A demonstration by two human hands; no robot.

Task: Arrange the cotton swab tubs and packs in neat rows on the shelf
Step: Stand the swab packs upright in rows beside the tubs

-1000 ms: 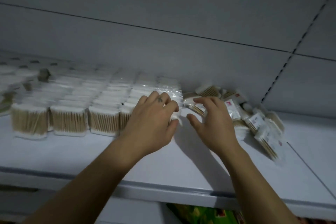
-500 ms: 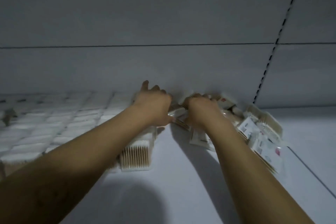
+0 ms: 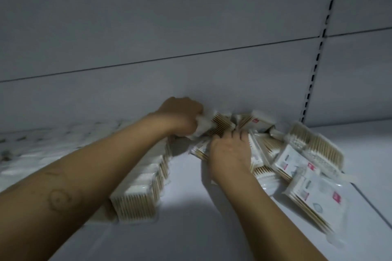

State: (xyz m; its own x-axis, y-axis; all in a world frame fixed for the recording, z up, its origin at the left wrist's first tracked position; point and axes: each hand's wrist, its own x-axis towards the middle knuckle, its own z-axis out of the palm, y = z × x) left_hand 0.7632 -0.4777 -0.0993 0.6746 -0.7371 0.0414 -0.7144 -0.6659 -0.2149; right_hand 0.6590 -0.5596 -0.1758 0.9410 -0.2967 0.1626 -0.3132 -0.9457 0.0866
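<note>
I see the left hand [image 3: 182,117] at the back of the shelf [image 3: 191,233], fingers curled round a swab pack [image 3: 209,126]. The right hand [image 3: 230,154] lies on the loose pile [image 3: 297,163] just beside it; I cannot tell whether its fingers pinch anything. Neat rows [image 3: 137,195] stand to the left.

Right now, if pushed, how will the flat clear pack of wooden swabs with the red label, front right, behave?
That flat clear red-labelled swab pack probably slides easily: glossy film on the smooth white shelf. Likely light, its sticks stiffening it. It lies against the neighbouring pack, so pushing may drag that along.
</note>
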